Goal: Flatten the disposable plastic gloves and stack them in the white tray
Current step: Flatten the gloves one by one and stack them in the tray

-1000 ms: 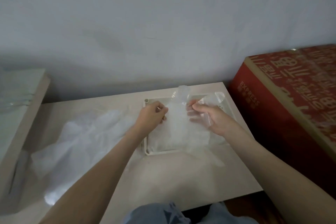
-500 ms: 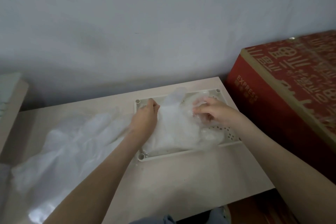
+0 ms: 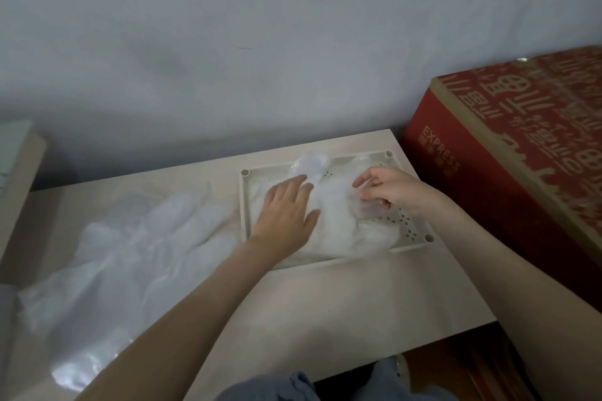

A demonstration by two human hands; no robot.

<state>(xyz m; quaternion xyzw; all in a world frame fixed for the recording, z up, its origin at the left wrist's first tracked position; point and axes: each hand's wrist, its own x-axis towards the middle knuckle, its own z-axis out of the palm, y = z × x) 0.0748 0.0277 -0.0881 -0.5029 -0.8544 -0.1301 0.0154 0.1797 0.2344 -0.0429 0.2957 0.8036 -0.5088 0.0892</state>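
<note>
A white perforated tray (image 3: 411, 228) lies on the pale table at the right. Clear plastic gloves (image 3: 338, 221) are stacked in it, the top one still a little rumpled at its far end. My left hand (image 3: 286, 209) lies flat on the left part of the stack, fingers straight, pressing it down. My right hand (image 3: 387, 187) hovers over the right part of the stack, its curled fingertips pinching the thin plastic. A loose heap of more clear gloves (image 3: 127, 257) spreads over the table left of the tray.
A red printed cardboard box (image 3: 508, 153) stands close against the table's right side. A pale wooden surface (image 3: 19, 172) sits at the far left. A grey wall runs behind the table. Bare tabletop (image 3: 358, 309) lies in front of the tray.
Both hands lowered the glove from above the tray onto the stack. My left hand went from pinching its edge to lying flat on it. The camera view shifted left.
</note>
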